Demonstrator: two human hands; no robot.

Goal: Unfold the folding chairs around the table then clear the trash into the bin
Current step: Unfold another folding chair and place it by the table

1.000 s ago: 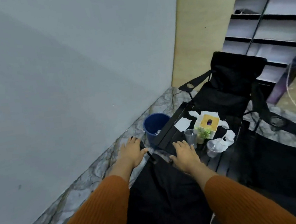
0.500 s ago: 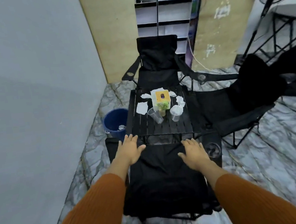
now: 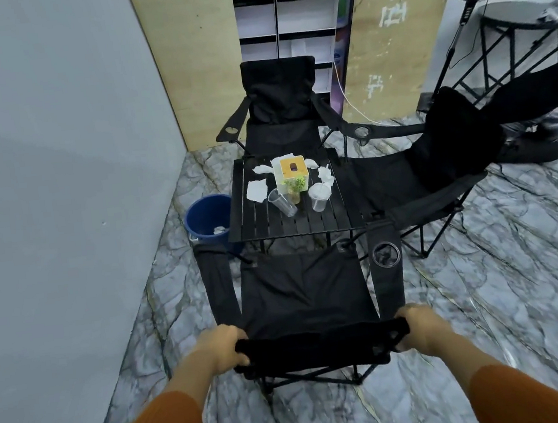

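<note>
1. Near chair (image 3: 307, 294): black, seat fabric spread flat, both armrests out. Its front edge sits just beside the table. It looks fully open.
2. Far chair (image 3: 280, 107) and side chair (image 3: 438, 167): both open, one at the table's far side, one at its right. Judgement: the unfolding step is at its end, with only the final settling of the near chair in hand.
3. Table (image 3: 293, 232): black, slatted, set between the three chairs. Trash not yet cleared.
4. Bin (image 3: 207, 215): blue, on the floor just beside the table's left edge, with a white scrap inside.
5. Left hand (image 3: 221, 350) and right hand (image 3: 421, 329): each curled round a top corner of the near chair's backrest, fingers wrapped over the fabric edge.
6. On the table: tissue box (image 3: 294, 170), small plant (image 3: 296, 186), tilted clear cup (image 3: 282, 202), lidded cup (image 3: 320, 196), paper scraps (image 3: 256, 189).
7. Next move, as judged: let go of the backrest, step round to the table, and carry the cups and scraps left to the bin. The box and plant likely stay.
</note>
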